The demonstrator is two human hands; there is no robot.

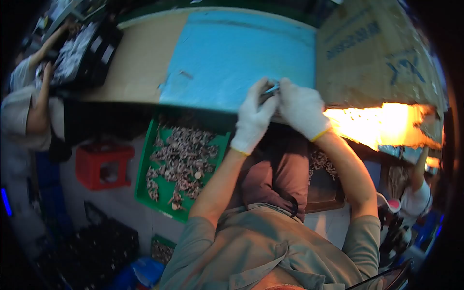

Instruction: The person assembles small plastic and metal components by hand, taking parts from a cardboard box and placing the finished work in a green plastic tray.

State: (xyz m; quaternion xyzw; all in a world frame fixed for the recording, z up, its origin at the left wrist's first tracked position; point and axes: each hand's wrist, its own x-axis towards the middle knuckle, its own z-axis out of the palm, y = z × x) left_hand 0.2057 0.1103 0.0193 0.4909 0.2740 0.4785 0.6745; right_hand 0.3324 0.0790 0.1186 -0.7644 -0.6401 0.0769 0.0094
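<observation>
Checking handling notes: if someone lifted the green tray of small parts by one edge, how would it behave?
The green tray looks like shallow thin plastic, so it would probably flex. The parts lie loose, likely sliding toward the low side. Piled this full, it may be heavy for its size.

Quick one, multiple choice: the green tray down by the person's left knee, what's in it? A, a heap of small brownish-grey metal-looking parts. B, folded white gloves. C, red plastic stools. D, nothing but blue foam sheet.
A: the green tray on the floor holds a loose heap of small parts, brownish-grey in colour, while the gloved left hand and right hand work on a small piece above at the table edge.
</observation>
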